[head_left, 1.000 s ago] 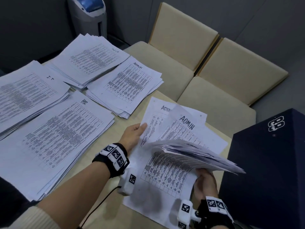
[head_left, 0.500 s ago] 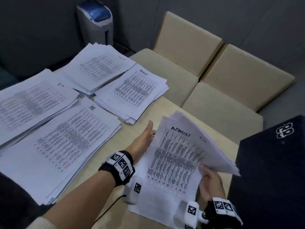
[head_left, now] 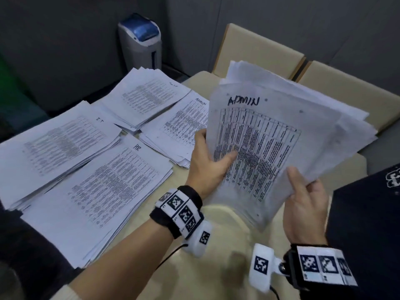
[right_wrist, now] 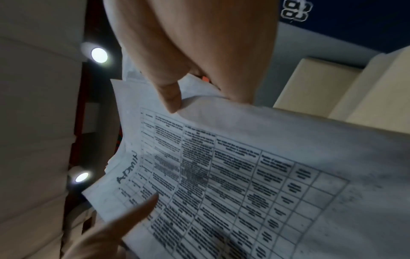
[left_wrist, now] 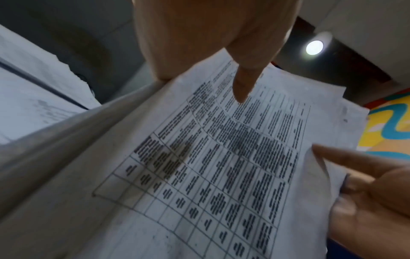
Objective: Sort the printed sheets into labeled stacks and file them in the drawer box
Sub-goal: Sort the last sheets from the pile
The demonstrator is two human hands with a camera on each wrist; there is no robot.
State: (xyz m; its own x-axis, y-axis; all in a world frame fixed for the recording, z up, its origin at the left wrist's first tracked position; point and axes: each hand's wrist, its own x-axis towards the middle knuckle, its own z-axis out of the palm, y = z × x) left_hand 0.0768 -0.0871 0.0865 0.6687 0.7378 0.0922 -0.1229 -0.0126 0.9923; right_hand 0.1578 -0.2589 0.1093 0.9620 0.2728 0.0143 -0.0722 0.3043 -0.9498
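A sheaf of printed sheets marked ADMIN (head_left: pixel 270 135) is held up off the table, tilted toward me. My left hand (head_left: pixel 211 158) grips its left edge, thumb across the printed grid (left_wrist: pixel 240 91). My right hand (head_left: pixel 303 191) pinches the lower right edge, thumb on top (right_wrist: pixel 172 98). On the table lie labeled stacks: an ADMIN stack (head_left: pixel 177 135), an HR stack (head_left: pixel 101 191), an IT stack (head_left: pixel 56 144) and a further stack (head_left: pixel 147 96) with an unreadable label. The dark blue drawer box (head_left: pixel 368 224) stands at the right.
Beige cushioned seats (head_left: pixel 324 87) run behind the table's far edge. A grey and blue bin (head_left: pixel 140 42) stands on the floor at the back. Bare light tabletop (head_left: pixel 216 267) shows under my wrists.
The loose ADMIN sheets have been gathered from the table into one sheaf and lifted up. My left hand went from lying on the paper to gripping its left edge.
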